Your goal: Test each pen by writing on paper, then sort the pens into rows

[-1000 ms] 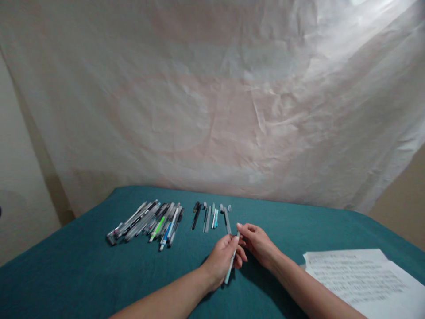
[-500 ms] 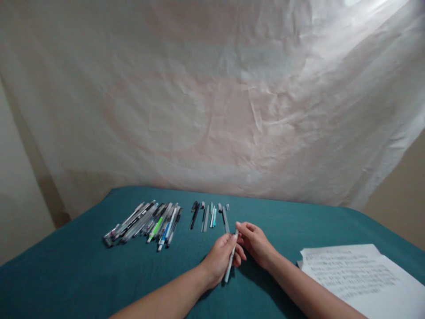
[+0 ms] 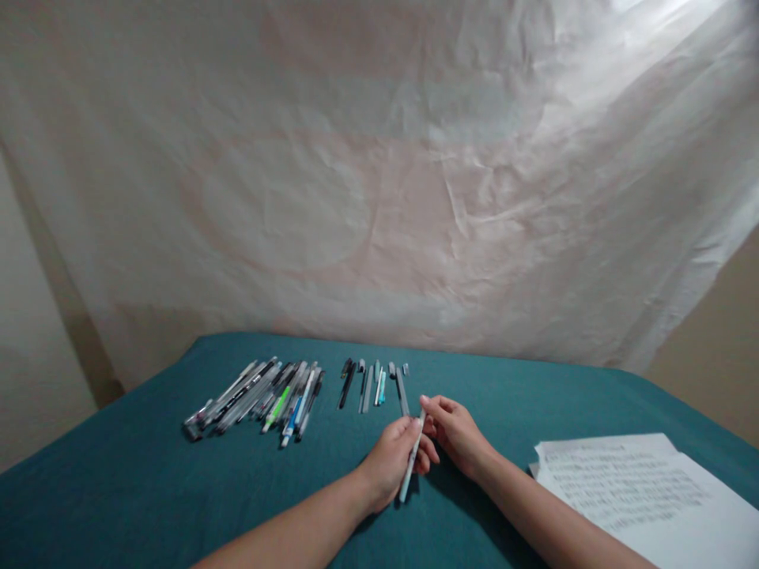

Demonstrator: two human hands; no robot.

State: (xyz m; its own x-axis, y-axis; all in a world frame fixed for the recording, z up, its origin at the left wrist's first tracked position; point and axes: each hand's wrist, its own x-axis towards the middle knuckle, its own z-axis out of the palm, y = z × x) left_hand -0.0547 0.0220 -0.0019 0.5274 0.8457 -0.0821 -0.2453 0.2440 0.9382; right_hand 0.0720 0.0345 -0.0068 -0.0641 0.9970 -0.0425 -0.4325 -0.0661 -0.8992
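Observation:
Near the front middle of the table, my left hand (image 3: 391, 458) is closed around a slim pale pen (image 3: 409, 472), thumb on top. The pen slants, its lower end toward me. My right hand (image 3: 456, 433) has its thumb and forefinger pinched at the pen's upper tip; any small part between them is too small to make out. Just beyond my hands lies a grey pen barrel (image 3: 402, 391), with small caps or parts (image 3: 392, 369) at its far end. To its left is a row of taken-apart pens: a teal one (image 3: 383, 389), a grey one (image 3: 367, 390) and a black one (image 3: 347, 386).
A large heap of pens (image 3: 254, 399), mostly clear, black and grey with a green and a blue one, lies on the left. Sheets of written paper (image 3: 628, 482) rest at the right. Green cloth (image 3: 148, 490) covers the table; a pale sheet (image 3: 415, 197) hangs behind.
Hardly anything differs. Both hands keep their hold on the pen, which seems turned slightly, with faint markings now showing on its barrel.

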